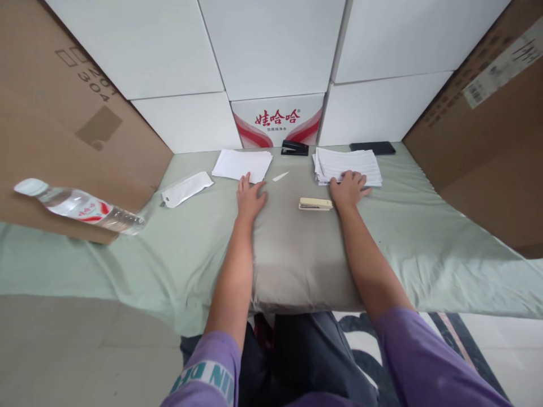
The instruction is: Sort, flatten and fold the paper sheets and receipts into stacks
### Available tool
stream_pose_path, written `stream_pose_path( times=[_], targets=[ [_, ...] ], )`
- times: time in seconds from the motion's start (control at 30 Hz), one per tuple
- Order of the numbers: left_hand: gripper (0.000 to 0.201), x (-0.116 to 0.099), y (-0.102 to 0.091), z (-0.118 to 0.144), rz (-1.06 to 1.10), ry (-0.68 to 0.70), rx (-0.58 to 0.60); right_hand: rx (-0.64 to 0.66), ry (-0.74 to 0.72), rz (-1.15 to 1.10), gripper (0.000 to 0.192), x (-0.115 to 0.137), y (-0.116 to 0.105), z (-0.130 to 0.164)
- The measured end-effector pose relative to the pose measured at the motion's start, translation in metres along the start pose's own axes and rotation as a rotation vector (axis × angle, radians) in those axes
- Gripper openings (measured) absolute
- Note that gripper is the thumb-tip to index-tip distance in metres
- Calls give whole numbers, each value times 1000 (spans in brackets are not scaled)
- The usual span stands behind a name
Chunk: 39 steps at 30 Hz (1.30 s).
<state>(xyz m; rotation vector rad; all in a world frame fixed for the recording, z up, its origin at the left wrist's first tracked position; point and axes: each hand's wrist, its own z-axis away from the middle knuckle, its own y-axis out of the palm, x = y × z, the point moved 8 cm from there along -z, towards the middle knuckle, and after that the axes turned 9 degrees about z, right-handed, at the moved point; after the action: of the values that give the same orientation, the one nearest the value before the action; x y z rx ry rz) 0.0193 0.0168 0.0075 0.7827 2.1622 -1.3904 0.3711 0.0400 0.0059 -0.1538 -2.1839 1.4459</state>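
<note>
Fingers (246, 185) spread, the left hand (249, 198) meets a white paper stack's (242, 163) near edge, while the right hand (348, 191), also spread, rests on lined sheets (348, 161), a cream stapler (315, 203) just beside it.

White boxes (278, 48) (stacked) line the draped table (193, 240).

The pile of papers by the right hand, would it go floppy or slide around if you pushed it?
The pile of papers probably bends easily, since its sheets look thin. Its edges don't line up, so the sheets might slip apart when pushed. It probably won't roll or tip, lying flat on the cloth.
</note>
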Motion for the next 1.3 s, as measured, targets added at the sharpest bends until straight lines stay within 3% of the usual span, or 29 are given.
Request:
stream_pose_path(
  times=[0.13, 0.23, 0.33, 0.43, 0.73, 0.87, 1.07, 1.2, 1.3],
  targets=[
    [70, 15, 5, -1, -1, -125, 25, -3, 4, -8, 38, -1, 1, 0],
    [76, 16, 12, -10, -78, -159, 60, -10, 7, -25, 38, -2, 1, -1],
    [68, 10, 20, -23, -175, -136, 137, -6, 8, -37, 38, -2, 2, -2],
    [46, 4, 20, -31, -240, -114, 140, -12, 10, -35, 38, -3, 2, -2],
    [29, 18, -16, -23, -249, -253, -120, 3, 21, -21, 37, -2, 0, -1],
    [24, 26, -36, -23, 4, -226, -334, 17, 17, -22, 35, -2, 0, -1],
    [17, 36, -62, -19, 571, -148, -641, 21, 20, -60, 36, -4, -2, -2],
    [19, 32, -85, -17, 755, -125, -754, 29, 44, -103, 32, -6, -6, -4],
    [23, 16, -108, -16, 801, -83, -779, -5, 57, -137, 31, 1, -18, -6]
  ],
)
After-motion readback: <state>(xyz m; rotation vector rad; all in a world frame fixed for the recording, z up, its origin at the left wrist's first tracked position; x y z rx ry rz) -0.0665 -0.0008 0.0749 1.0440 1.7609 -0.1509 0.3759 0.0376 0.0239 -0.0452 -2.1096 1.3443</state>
